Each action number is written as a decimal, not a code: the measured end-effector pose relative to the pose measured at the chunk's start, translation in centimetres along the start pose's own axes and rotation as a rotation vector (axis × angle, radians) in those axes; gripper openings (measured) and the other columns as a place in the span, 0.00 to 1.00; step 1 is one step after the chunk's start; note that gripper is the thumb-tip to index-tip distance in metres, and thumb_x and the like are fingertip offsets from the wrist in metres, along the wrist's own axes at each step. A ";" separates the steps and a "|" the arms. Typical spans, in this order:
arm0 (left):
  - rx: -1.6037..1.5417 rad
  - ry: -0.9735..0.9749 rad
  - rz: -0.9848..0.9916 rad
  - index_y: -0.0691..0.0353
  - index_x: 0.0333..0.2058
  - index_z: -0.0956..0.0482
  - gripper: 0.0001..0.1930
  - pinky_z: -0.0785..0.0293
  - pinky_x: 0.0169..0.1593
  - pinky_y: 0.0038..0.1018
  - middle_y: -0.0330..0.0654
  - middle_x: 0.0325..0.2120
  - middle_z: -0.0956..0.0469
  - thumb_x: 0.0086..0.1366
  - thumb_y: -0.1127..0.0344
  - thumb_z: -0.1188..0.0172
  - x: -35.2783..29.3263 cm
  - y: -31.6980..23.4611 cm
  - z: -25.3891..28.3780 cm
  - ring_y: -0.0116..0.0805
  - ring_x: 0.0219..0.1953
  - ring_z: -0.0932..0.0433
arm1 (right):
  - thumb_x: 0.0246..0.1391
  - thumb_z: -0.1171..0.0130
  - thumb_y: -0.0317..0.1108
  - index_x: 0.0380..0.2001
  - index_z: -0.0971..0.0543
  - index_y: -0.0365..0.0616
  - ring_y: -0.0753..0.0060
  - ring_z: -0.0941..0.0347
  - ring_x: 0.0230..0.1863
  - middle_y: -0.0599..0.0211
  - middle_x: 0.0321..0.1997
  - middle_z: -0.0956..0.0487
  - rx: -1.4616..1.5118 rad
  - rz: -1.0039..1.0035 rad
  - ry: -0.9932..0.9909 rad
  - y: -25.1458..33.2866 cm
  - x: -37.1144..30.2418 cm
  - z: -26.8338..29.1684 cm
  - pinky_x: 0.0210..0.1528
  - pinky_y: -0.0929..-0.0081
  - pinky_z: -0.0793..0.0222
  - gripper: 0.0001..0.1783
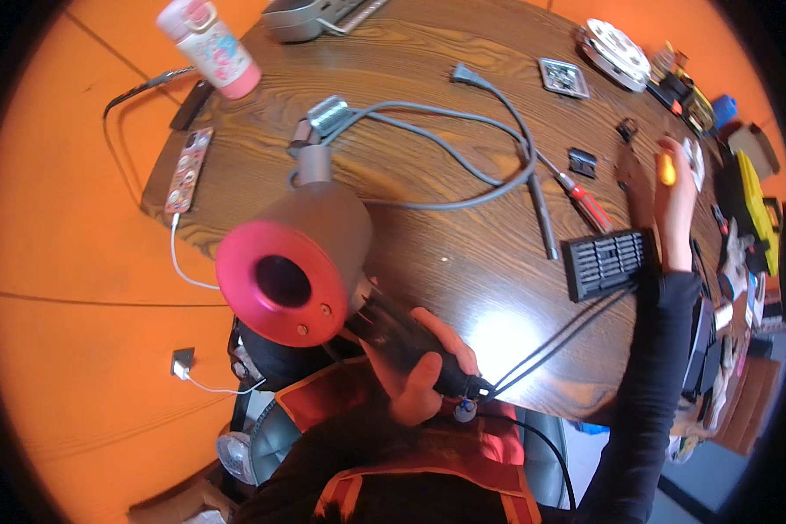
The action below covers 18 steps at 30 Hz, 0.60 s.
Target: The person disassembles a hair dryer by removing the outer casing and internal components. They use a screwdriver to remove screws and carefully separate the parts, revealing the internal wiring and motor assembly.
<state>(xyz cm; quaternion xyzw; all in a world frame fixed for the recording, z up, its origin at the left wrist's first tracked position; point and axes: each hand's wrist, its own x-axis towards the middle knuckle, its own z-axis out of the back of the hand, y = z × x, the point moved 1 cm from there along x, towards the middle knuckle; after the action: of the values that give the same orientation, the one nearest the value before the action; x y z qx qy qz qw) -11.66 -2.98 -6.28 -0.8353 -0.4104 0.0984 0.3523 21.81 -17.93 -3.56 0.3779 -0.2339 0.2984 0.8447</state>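
Wooden surface (pixel 419 253): dryer (pixel 323 240) apparently part-dismantled.
Left fingers (pixel 426 371) grip its bared black handle (pixel 400 334); barrel (pixel 339 214) looks whole; right fingers (pixel 683 179) hold yellow item (pixel 666 168). Remaining steps unclear.

The left hand (pixel 417 395) holds a slanting grey-and-pink hair dryer (pixel 336 220), the right hand (pixel 675 205) something yellow (pixel 666 169).

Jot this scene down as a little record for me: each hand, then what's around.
Left hand: holds the hair dryer by its black handle
Right hand: at a yellow item, grip unclear
Tool: red screwdriver on the wooden table
Cord: gray cord, looped on the table
Table's left side: phone, pink-and-white bottle
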 end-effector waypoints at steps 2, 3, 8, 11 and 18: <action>-0.029 0.032 0.034 0.44 0.60 0.68 0.41 0.30 0.18 0.27 0.47 0.26 0.33 0.57 0.65 0.46 0.2 -0.1 -0.1 0.32 0.18 0.30 | 0.40 0.53 0.14 0.41 0.29 0.40 0.59 0.31 0.43 0.57 0.40 0.27 -0.204 0.188 0.120 -0.5 -0.3 0.5 0.45 0.73 0.36 0.21; 0.009 0.040 0.053 0.45 0.59 0.67 0.40 0.29 0.19 0.26 0.47 0.26 0.33 0.57 0.66 0.46 0.3 -0.1 0.0 0.32 0.19 0.30 | 0.39 0.53 0.14 0.41 0.30 0.40 0.56 0.31 0.44 0.55 0.40 0.28 -0.246 0.180 0.199 -0.9 -0.4 0.7 0.45 0.72 0.36 0.22; -0.042 0.070 0.075 0.57 0.54 0.57 0.31 0.27 0.26 0.28 0.49 0.26 0.30 0.57 0.71 0.47 0.5 0.2 -0.4 0.34 0.22 0.27 | 0.35 0.55 0.13 0.41 0.32 0.41 0.45 0.33 0.42 0.49 0.36 0.30 -0.429 0.124 0.429 -2.3 -0.9 0.8 0.43 0.64 0.36 0.25; 0.044 0.081 0.183 0.57 0.54 0.59 0.32 0.27 0.28 0.29 0.49 0.27 0.30 0.56 0.73 0.49 1.1 -0.1 -0.3 0.34 0.23 0.27 | 0.34 0.55 0.12 0.42 0.31 0.41 0.45 0.33 0.43 0.49 0.37 0.30 -0.496 0.064 0.538 -1.5 -0.7 0.8 0.43 0.63 0.36 0.26; 0.228 0.167 0.316 0.57 0.54 0.54 0.28 0.28 0.21 0.26 0.49 0.25 0.32 0.57 0.70 0.51 2.2 -0.1 -0.5 0.34 0.19 0.28 | 0.38 0.50 0.17 0.44 0.26 0.45 0.58 0.30 0.37 0.59 0.35 0.30 -0.277 0.441 0.509 7.4 -0.9 1.4 0.40 0.72 0.33 0.25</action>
<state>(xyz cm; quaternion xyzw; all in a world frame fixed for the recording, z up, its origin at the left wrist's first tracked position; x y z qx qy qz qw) -10.07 -1.51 -5.61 -0.8491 -0.2300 0.1286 0.4578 15.90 -15.31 0.42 0.1141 -0.1301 0.5235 0.8343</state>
